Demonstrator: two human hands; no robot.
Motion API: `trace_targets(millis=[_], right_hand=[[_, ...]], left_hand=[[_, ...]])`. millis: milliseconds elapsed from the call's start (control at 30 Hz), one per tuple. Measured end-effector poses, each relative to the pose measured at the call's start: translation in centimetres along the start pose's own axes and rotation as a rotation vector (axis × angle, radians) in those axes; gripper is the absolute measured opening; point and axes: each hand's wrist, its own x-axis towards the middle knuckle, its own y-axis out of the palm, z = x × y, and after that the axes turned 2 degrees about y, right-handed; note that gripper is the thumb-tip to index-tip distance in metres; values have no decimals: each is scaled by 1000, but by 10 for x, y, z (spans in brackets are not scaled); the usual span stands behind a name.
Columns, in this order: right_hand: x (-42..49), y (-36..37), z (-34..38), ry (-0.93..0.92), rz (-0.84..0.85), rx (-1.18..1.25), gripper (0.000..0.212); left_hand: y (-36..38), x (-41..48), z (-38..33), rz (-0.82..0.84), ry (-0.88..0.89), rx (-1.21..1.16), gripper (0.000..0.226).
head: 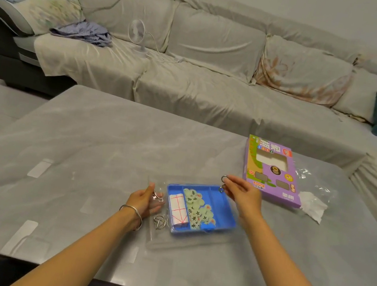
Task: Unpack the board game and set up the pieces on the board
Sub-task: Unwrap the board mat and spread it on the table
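both bare forearms reach forward from the bottom edge, converging a little. the left grip (145, 201) stands on its edge, palm turned inward, thumb on top, fingers loosely curved; whether it holds anything is unclear. the right grip (242, 194) lies farther forward, back upward, thumb and fingertips pinching metal rings (224, 179).

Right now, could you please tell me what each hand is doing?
Left hand: beside a small wire puzzle; grip cannot be told.
Right hand: pinching metal rings.
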Motion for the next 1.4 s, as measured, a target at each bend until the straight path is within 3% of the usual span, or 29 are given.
trace_targets(millis=[100, 167, 300, 500, 633, 700, 833, 900, 1000, 1167, 1400], right_hand=[[25, -75, -19, 81, -237, -113, 15], [38, -110, -37, 154, -300, -204, 15], [52, -131, -65, 218, -312, -255, 8], [70, -126, -81, 226, -256, -351, 19], [57, -115, -60, 79, -291, -568, 23], [41, -90, -42, -100, -212, -571, 23], [-13, -6, -24, -261, 381, -663, 17], [-35, 27, -29, -335, 550, -786, 18], [-47, 47, -37, -424, 593, -931, 22], [-55, 57, -37, -500, 569, -1117, 31], [-59, 61, -33, -462, 557, -1053, 22]], left_hand=[[13, 2, 6, -21, 30, 58, 32], [19, 4, 7, -42, 46, 92, 34], [20, 7, 6, -52, 41, 141, 32], [20, 11, 8, -37, 20, 158, 33], [18, 10, 3, 3, -8, 151, 29], [17, 7, 1, 32, -1, 175, 27], [18, -1, 1, 74, 75, 256, 31], [16, -5, -1, 86, 131, 387, 34], [11, -9, -5, 110, 144, 536, 39], [5, -14, -7, 125, 54, 481, 39], [2, -14, -2, 113, 64, 407, 43]])
